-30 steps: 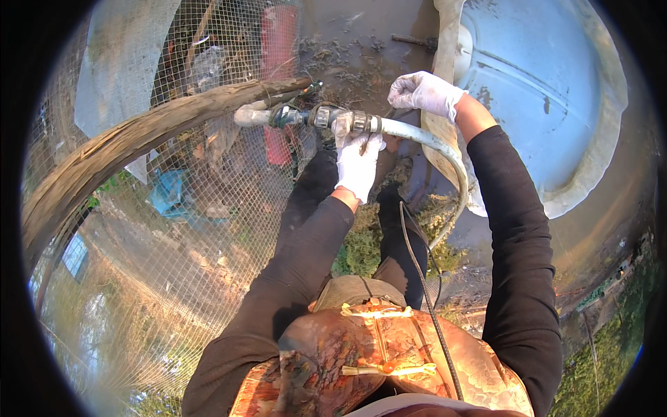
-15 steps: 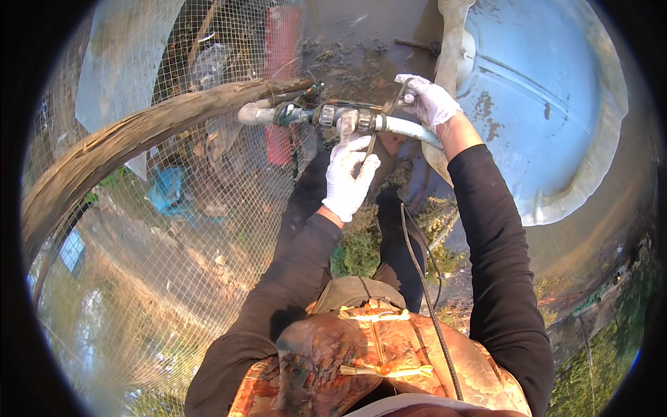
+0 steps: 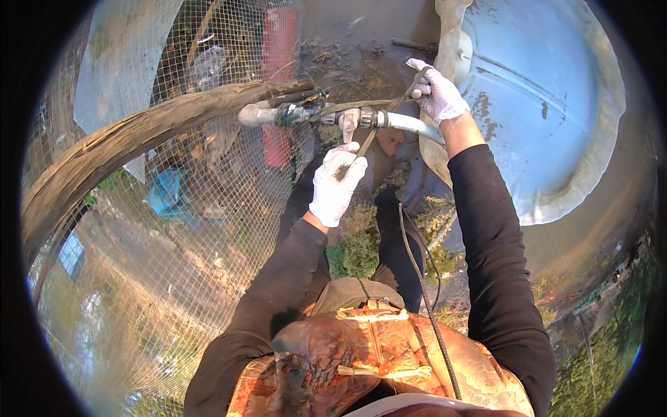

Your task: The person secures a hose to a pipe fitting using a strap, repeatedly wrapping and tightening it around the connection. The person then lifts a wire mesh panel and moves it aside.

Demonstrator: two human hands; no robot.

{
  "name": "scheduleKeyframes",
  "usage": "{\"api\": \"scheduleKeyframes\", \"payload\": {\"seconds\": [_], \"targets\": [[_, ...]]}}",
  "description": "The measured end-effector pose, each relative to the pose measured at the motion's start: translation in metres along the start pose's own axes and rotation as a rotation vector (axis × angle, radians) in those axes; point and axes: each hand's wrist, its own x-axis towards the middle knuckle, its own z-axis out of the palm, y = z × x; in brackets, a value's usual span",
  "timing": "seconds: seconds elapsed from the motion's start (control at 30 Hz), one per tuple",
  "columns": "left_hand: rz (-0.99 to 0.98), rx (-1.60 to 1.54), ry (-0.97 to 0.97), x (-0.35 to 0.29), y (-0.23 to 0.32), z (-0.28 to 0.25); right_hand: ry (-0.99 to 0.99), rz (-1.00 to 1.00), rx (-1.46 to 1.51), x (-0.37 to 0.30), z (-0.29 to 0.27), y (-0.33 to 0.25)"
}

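Note:
A dark, flat strip runs slantwise across a whitish pipe between my two hands. My left hand, in a white glove, is closed on its lower end, just below the pipe's valve. Above the pipe, my right hand, also gloved, has fingers curled round the upper part, with the index finger pointing out. More of the strip lies along the pipe toward the left. Dark wrapping surrounds the joint near the elbow.
A curved wooden pole crosses wire mesh on the left. At the right stands a large blue drum with a pale, ragged rim. Muddy water lies beyond. A dark cord hangs before my camouflage vest.
My left hand has moved down and left, away from the pipe. My right hand has risen slightly, and the strip between them is drawn out longer.

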Motion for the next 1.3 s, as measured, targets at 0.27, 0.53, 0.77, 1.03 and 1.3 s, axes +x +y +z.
{"api": "scheduleKeyframes", "payload": {"seconds": [0.27,0.53,0.77,1.03,1.3], "targets": [[-0.602,-0.423,0.092,0.022,0.033,-0.025,0.098,-0.502,-1.081,-0.015,0.045,-0.012],[-0.339,0.433,0.215,0.051,0.038,-0.023,-0.034,-0.526,-1.128,-0.035,0.054,-0.012],[-0.246,0.380,0.214,0.064,0.035,-0.032,-0.084,-0.387,-0.960,-0.062,0.066,-0.009],[0.046,0.236,0.185,0.073,0.033,-0.015,-0.461,-0.607,-1.507,-0.066,0.104,0.024],[-0.351,0.096,0.118,0.052,0.039,-0.033,-0.010,-0.551,-0.676,-0.047,0.067,0.008]]}}
